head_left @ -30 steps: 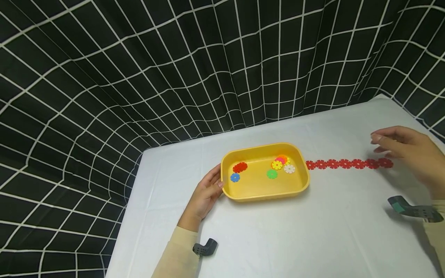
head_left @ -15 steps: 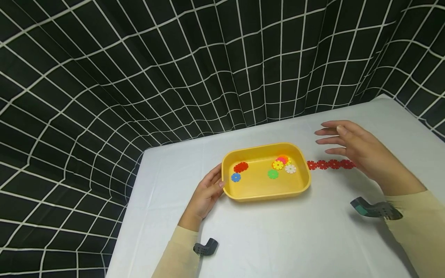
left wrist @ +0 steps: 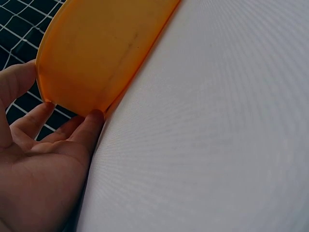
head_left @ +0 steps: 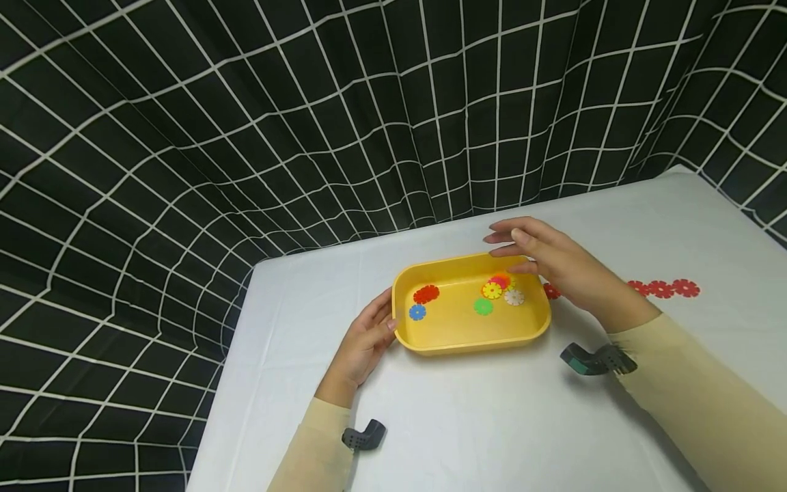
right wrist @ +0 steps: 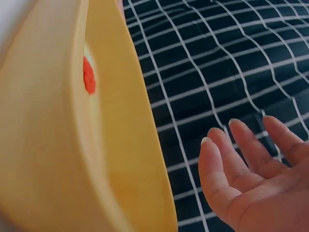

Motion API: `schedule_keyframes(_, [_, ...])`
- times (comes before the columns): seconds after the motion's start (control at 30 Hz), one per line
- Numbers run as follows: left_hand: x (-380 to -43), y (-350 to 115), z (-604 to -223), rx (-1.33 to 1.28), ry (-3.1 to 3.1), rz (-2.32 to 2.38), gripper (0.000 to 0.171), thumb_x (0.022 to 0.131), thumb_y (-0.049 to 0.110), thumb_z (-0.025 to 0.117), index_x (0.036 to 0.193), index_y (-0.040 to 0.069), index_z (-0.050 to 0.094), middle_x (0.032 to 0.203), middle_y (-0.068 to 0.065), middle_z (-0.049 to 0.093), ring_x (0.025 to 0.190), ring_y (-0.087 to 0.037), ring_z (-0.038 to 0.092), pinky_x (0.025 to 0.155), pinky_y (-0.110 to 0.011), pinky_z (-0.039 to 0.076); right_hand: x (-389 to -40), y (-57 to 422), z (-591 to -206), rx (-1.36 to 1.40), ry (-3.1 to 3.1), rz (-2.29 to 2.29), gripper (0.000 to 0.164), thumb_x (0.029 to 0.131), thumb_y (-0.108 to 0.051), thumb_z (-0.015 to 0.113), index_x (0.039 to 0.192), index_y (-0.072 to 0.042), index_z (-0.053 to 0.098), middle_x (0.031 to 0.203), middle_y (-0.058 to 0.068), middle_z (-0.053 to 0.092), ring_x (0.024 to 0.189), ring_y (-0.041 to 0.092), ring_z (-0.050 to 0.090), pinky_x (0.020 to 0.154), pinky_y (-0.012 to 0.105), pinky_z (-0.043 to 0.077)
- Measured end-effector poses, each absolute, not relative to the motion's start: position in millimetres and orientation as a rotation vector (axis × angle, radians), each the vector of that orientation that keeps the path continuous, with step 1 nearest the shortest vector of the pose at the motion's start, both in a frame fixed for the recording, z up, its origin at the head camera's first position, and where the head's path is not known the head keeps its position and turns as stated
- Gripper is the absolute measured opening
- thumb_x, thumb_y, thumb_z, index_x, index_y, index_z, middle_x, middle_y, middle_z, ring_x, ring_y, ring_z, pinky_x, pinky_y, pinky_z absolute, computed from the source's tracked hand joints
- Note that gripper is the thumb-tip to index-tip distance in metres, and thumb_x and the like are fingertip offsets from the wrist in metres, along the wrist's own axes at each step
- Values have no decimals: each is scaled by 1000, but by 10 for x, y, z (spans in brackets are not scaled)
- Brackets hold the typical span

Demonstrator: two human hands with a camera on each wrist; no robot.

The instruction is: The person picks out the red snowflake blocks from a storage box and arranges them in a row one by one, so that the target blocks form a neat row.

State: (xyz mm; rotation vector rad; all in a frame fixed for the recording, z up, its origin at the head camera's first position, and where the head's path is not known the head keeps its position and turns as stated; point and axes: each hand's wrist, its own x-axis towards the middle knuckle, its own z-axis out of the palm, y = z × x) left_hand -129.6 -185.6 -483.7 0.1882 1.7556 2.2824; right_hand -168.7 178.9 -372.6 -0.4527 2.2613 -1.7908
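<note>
A shallow yellow plastic tray [head_left: 455, 331] stands on the white cloth. My left hand [head_left: 363, 340] holds its left end, thumb at the rim and fingertips against the end wall in the left wrist view. Over the tray's right end hovers my right hand [head_left: 562, 266], fingers loosely spread with nothing in them; the right wrist view also shows its fingers [right wrist: 211, 157] bare. Inside the tray lie notched snowflake discs: red discs [head_left: 426, 294] and a blue disc [head_left: 417, 312] at left, a green disc [head_left: 483, 306], a yellow disc [head_left: 492, 291], a white disc [head_left: 514, 297] and a pink disc [head_left: 500, 281] at right.
A row of linked red snowflake discs [head_left: 661, 290] runs right from the tray on the white-covered table [head_left: 479, 424]; my right hand and wrist hide its middle. Black curtain with a white grid [head_left: 344, 123] hangs behind and at the sides.
My right hand has swept left from the far end of the red row to above the tray's right end, its fingers spreading. My left hand and the tray stay put.
</note>
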Motion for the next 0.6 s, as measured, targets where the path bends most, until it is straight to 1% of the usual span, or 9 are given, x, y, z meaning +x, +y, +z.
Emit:
schedule_keyframes(0.1, [-1297,-1862,-4841,194,1749,2289,60,107,-6,58,165,5,44,167,-10,45,153,-26,43,118,-40,45,-1735,1651,-3741,-494,2228,-1788,55,116,-44,48,160,-11,47,155,13,55,141,36,54,113,60,48])
schedule_keyframes(0.17, [-1303,-1863,-4849,189,1745,2290,60,107,-6,58,165,5,45,167,-10,45,153,-26,43,118,-40,45,-1768,1568,-3759,-517,2210,-1778,55,116,-44,48,160,-11,48,155,14,55,142,37,53,113,64,47])
schedule_keyframes(0.23, [-1306,-1867,-4856,189,1753,2282,60,108,-5,58,165,5,44,168,-10,44,153,-26,43,118,-39,45,-1801,1482,-3780,-529,2195,-1765,54,116,-44,49,159,-12,49,154,13,56,142,36,53,113,64,47])
schedule_keyframes(0.37, [-1308,-1875,-4860,197,1764,2272,60,108,-5,58,166,6,44,168,-10,44,154,-26,42,118,-39,45,-1859,1301,-3831,-535,2152,-1746,52,115,-45,53,155,-13,53,153,11,57,139,33,57,113,60,49])
schedule_keyframes(0.47, [-1306,-1875,-4856,203,1767,2270,59,108,-4,58,165,7,45,167,-10,45,153,-26,43,118,-39,45,-1898,1166,-3873,-536,2108,-1741,54,114,-48,54,155,-13,53,154,13,57,140,34,56,115,59,48])
schedule_keyframes(0.6, [-1304,-1863,-4850,199,1772,2266,59,108,-4,58,165,7,46,167,-9,46,152,-26,44,118,-39,45,-1948,1017,-3942,-532,2066,-1729,59,112,-51,55,155,-10,53,154,14,57,141,37,54,117,61,45])
